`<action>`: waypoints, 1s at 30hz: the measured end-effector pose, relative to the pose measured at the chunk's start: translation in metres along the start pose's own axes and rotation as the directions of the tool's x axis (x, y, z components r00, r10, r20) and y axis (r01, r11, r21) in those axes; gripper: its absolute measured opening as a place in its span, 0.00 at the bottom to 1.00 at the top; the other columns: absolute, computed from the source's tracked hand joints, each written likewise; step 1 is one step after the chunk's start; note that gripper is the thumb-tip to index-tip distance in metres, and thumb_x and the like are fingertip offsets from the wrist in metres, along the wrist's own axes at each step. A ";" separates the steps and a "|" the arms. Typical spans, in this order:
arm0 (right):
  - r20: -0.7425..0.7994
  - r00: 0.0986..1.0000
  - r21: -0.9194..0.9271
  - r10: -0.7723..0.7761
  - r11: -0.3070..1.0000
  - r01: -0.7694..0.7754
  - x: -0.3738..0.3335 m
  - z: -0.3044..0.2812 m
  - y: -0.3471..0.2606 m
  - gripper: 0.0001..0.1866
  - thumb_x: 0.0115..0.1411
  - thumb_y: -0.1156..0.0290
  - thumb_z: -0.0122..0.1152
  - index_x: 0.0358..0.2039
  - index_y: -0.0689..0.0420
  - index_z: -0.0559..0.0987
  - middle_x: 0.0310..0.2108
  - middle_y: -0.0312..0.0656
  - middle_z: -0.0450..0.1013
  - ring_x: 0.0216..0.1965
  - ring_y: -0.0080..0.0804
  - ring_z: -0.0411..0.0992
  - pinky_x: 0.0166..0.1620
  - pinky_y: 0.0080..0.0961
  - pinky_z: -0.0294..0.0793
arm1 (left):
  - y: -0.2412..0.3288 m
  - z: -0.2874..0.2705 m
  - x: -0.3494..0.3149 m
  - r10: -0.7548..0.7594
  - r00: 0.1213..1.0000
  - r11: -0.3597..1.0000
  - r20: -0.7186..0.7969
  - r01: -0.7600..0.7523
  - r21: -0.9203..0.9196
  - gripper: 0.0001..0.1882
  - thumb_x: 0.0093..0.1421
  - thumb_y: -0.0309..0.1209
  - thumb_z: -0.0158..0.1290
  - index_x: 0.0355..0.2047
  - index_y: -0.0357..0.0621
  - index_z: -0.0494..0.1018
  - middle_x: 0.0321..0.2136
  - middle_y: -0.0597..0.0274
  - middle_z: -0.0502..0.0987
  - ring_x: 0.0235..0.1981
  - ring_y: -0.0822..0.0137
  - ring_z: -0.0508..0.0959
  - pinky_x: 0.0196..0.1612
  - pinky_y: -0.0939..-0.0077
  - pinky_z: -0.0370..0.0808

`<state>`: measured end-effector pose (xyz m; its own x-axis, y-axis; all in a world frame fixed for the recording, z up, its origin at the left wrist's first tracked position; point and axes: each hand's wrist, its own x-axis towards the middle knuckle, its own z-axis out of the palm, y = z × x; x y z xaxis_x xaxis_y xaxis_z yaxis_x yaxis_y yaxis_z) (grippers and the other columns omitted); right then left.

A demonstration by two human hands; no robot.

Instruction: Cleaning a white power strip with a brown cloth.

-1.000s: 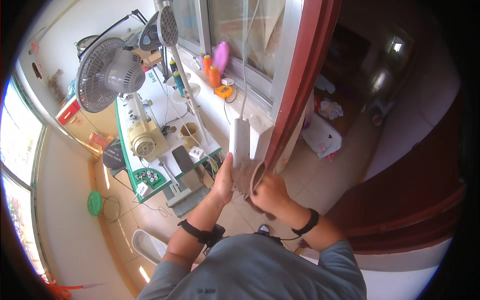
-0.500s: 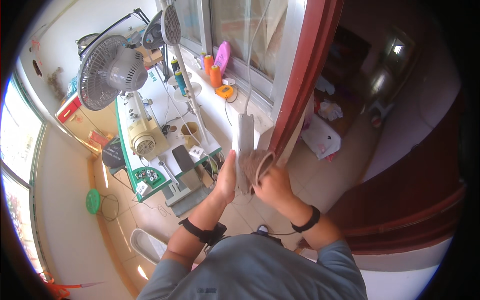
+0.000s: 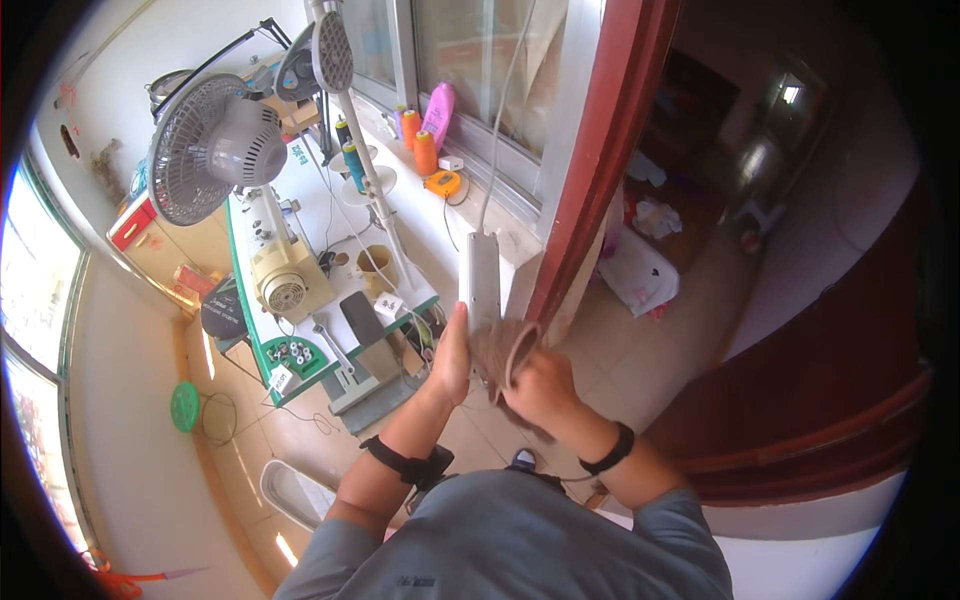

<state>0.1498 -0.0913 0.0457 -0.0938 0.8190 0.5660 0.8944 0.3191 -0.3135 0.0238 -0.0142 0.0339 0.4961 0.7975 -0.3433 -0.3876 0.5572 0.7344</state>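
Ahead of my body, a long white power strip [image 3: 484, 280] hangs upright, with a cord running up from its top end. My left hand [image 3: 452, 358] is wrapped round its left side, the fingers hidden behind it. In my right hand [image 3: 545, 388] is a bunched brown cloth [image 3: 498, 350], closed in the fingers and lying against the strip's lower part. The cloth covers that part of the strip, and a loose fold of it droops below my right hand.
Left of my hands stands a white sewing table with a green edge [image 3: 262, 345], bearing a sewing machine [image 3: 290, 278] and a dark phone [image 3: 361, 317]. A grey fan [image 3: 235, 140] rises above it. Orange thread spools [image 3: 425, 153] line the window sill. A red-brown door frame [image 3: 610, 140] is close on the right.
My right hand and the cloth have shifted slightly down along the strip, and a fold of cloth now hangs lower. My left hand keeps its hold.
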 end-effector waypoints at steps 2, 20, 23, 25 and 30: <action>0.024 0.996 0.019 0.088 0.996 -0.089 0.025 -0.007 0.002 0.12 0.43 0.71 0.64 0.31 0.56 0.80 0.30 0.45 0.74 0.30 0.45 0.74 0.32 0.39 0.75 | -0.009 0.004 -0.003 0.138 0.990 0.989 0.008 -0.139 0.049 0.33 0.66 0.55 0.37 0.59 0.40 0.62 0.54 0.54 0.70 0.54 0.61 0.71 0.58 0.67 0.65; 0.034 0.999 0.129 -0.001 0.992 -0.003 -0.003 0.002 -0.003 0.12 0.44 0.71 0.65 0.32 0.55 0.80 0.31 0.45 0.76 0.29 0.47 0.75 0.32 0.39 0.75 | 0.007 -0.005 -0.001 -0.047 0.999 0.996 0.019 0.048 -0.073 0.35 0.65 0.55 0.38 0.60 0.37 0.60 0.56 0.54 0.67 0.55 0.60 0.69 0.60 0.65 0.61; 0.047 0.993 0.115 0.106 0.987 -0.111 0.020 -0.004 0.005 0.09 0.44 0.71 0.65 0.29 0.55 0.80 0.28 0.45 0.75 0.28 0.47 0.74 0.31 0.39 0.75 | -0.007 -0.004 -0.001 0.046 0.999 0.999 0.021 -0.045 -0.024 0.36 0.65 0.56 0.38 0.59 0.36 0.60 0.55 0.54 0.68 0.55 0.60 0.70 0.59 0.65 0.61; 0.079 0.996 0.030 0.036 0.999 -0.039 0.006 0.000 0.000 0.10 0.44 0.71 0.64 0.30 0.55 0.80 0.28 0.46 0.75 0.29 0.47 0.75 0.32 0.39 0.75 | 0.001 -0.010 0.006 -0.013 0.997 0.998 0.076 0.018 -0.056 0.34 0.64 0.56 0.40 0.58 0.41 0.62 0.52 0.55 0.71 0.53 0.60 0.71 0.58 0.65 0.65; -0.016 1.000 0.174 0.005 0.985 -0.002 -0.005 -0.003 0.000 0.11 0.46 0.71 0.64 0.33 0.57 0.80 0.28 0.47 0.76 0.29 0.46 0.75 0.32 0.39 0.75 | 0.005 0.002 -0.004 0.017 0.999 1.000 -0.042 -0.016 0.023 0.32 0.66 0.55 0.38 0.57 0.41 0.62 0.51 0.55 0.71 0.52 0.60 0.71 0.56 0.65 0.67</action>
<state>0.1515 -0.0969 0.0450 -0.0828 0.8128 0.5766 0.8049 0.3957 -0.4423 0.0219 -0.0151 0.0399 0.4565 0.8160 -0.3545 -0.3778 0.5385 0.7532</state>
